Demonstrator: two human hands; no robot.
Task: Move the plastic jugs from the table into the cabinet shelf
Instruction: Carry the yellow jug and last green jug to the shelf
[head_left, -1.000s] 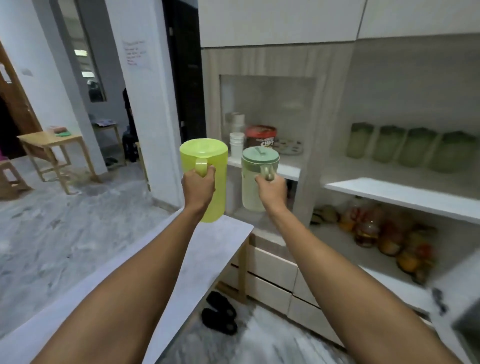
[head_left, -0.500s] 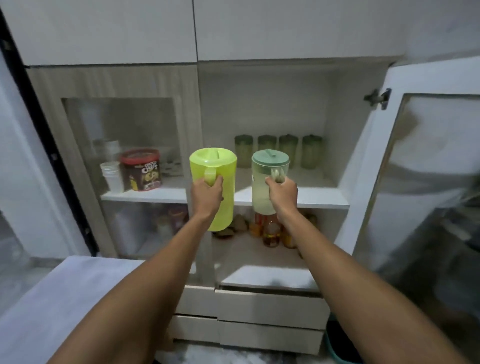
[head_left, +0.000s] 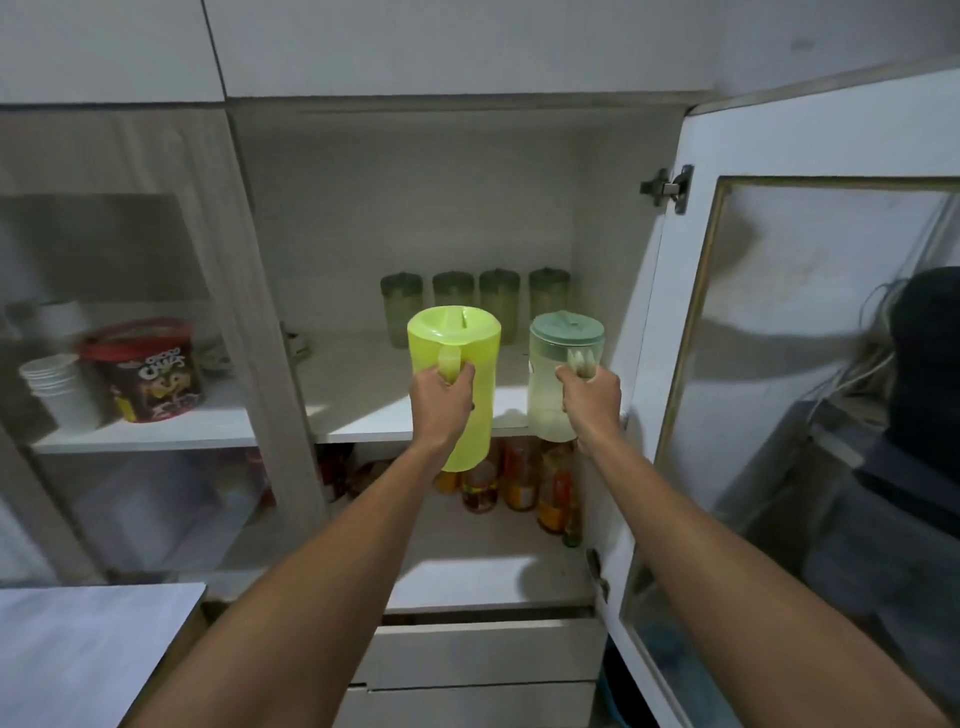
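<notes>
Left hand (head_left: 441, 397) is gripping the lime-green plastic jug (head_left: 457, 384), right hand (head_left: 589, 397) the pale lidded jug (head_left: 563, 379); lifting both clear of the white shelf edge (head_left: 363, 434) should help

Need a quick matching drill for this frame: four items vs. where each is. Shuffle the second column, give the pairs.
Items:
1. yellow jug
2. pale jug
3. four green jars
4. red-lidded tub

Places:
A. behind the left glass door, beside white cups
B. in the right hand
C. in a row at the back of the open shelf
D. in the left hand

Pairs: 1-D, 2-B, 3-C, 4-A
</notes>
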